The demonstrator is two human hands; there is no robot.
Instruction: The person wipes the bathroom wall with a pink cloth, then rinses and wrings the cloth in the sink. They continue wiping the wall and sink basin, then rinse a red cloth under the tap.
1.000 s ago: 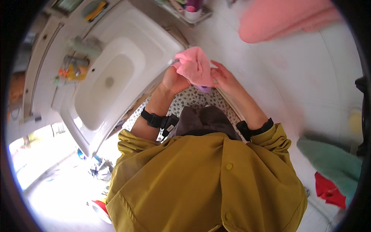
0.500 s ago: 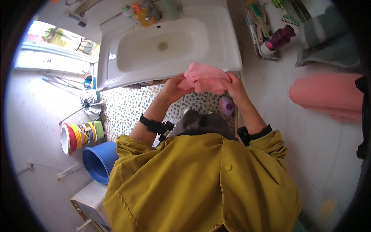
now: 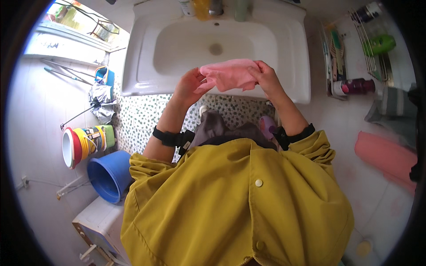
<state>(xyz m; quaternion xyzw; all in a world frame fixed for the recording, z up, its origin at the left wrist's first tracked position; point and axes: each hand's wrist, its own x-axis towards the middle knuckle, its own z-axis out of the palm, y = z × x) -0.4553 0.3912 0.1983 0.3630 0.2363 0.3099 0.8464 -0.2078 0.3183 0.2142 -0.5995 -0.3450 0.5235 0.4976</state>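
A pink cloth point(image 3: 230, 76) hangs spread between my two hands, over the front rim of the white washbasin point(image 3: 286, 84). My left hand point(image 3: 191, 86) grips its left end, the fingers partly behind the fabric. With thumb and fingers, my right hand point(image 3: 267, 80) pinches the upper right corner. The cloth's lower edge droops in loose folds. Behind it lies the basin's bowl with its round drain point(image 3: 215, 48).
Bottles point(image 3: 202, 9) stand by the tap point(image 3: 216, 8) at the basin's back. Wire racks point(image 3: 329, 62) with combs and bottles, plus a pink towel point(image 3: 386, 157), are at right. Stacked buckets point(image 3: 82, 144) and a blue bucket point(image 3: 108, 177) stand left. A purple bottle point(image 3: 267, 126) is beside my legs.
The view has shifted, so the basin sits lower and further right in it. My hands have lifted slightly with the cloth, which now overlaps the basin's front rim more.
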